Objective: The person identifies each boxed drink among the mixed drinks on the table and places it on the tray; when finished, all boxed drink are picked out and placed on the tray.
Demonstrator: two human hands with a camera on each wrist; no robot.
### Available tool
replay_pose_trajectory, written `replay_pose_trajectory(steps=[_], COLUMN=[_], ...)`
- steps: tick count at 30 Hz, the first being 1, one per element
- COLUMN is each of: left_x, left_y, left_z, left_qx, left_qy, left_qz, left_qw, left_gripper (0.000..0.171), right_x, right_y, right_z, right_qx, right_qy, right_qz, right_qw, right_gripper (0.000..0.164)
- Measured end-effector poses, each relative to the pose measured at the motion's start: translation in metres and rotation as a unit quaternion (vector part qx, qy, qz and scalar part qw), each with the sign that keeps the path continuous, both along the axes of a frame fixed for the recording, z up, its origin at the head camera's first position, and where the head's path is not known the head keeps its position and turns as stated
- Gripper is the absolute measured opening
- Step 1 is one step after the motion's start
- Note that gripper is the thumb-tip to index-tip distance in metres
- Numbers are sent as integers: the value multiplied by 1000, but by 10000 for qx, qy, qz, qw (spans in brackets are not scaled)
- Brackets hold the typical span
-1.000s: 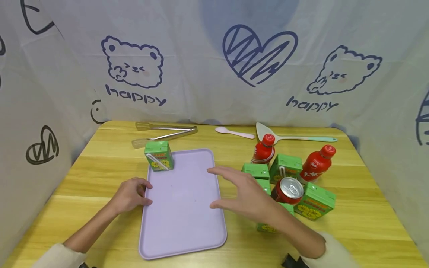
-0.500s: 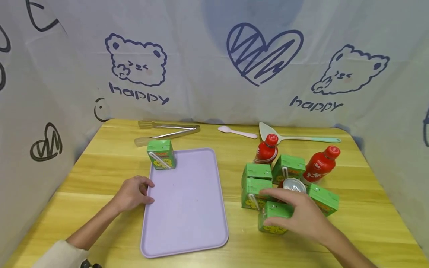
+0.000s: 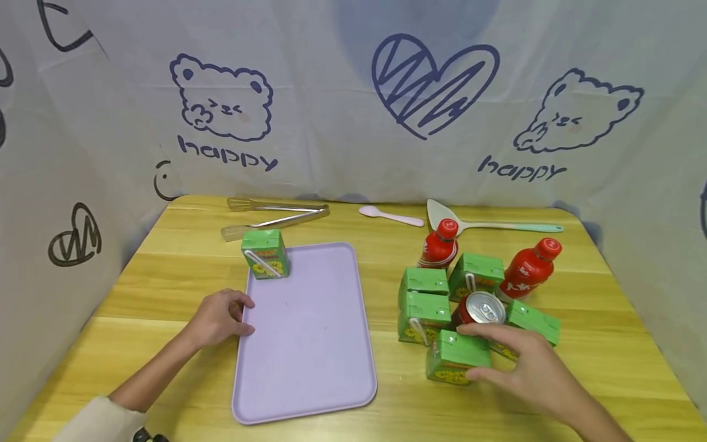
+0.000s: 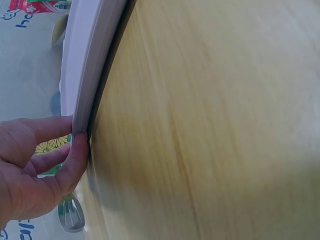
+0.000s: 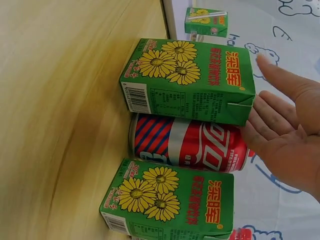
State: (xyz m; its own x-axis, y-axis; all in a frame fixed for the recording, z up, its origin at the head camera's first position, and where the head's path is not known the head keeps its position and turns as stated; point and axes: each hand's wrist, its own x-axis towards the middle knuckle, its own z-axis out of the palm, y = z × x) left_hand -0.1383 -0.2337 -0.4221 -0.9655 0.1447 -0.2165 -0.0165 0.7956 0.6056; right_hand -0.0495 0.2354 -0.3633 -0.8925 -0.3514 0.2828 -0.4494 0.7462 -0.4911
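Observation:
A lilac tray lies on the table, a green juice box standing on its far left corner. With thumb and fingers, my left hand holds the tray's left rim; the left wrist view shows the fingertips of this hand at the edge. To the right, my right hand spreads thumb and fingers around the nearest green juice box. In the right wrist view, a gap shows between the thumb of the hand and this box. A red cola can stands just behind it.
Several more juice boxes crowd the can, with two red bottles behind and beside them. Metal tongs, a pink spoon and a pale spatula lie along the back edge. A white drawn-on curtain stands behind.
My right hand has moved right, from beside the tray to the nearest juice box, and has come lower around it. The left hand stays at the tray's rim.

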Motion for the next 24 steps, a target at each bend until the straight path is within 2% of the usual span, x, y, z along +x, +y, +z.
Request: replay_pose_trajectory(steps=[5, 10, 15, 24], left_x=[0, 0, 0, 0], left_y=[0, -1, 0, 1], left_z=[0, -1, -1, 0], left_qx=[15, 1, 6, 19], left_qy=[2, 3, -47, 3], left_qz=[12, 24, 49, 12], left_qw=[10000, 10000, 10000, 10000], left_gripper=[42, 42, 42, 43], right_x=[1, 3, 8, 15], right_y=[0, -1, 1, -1], right_z=[-3, -5, -11, -20], right_qx=[-10, -91, -665, -1485], right_qy=[114, 6, -233, -739], right_qz=[-1, -249, -355, -531], right_qw=[9999, 9996, 9969, 9847], right_gripper=[54, 52, 51, 51])
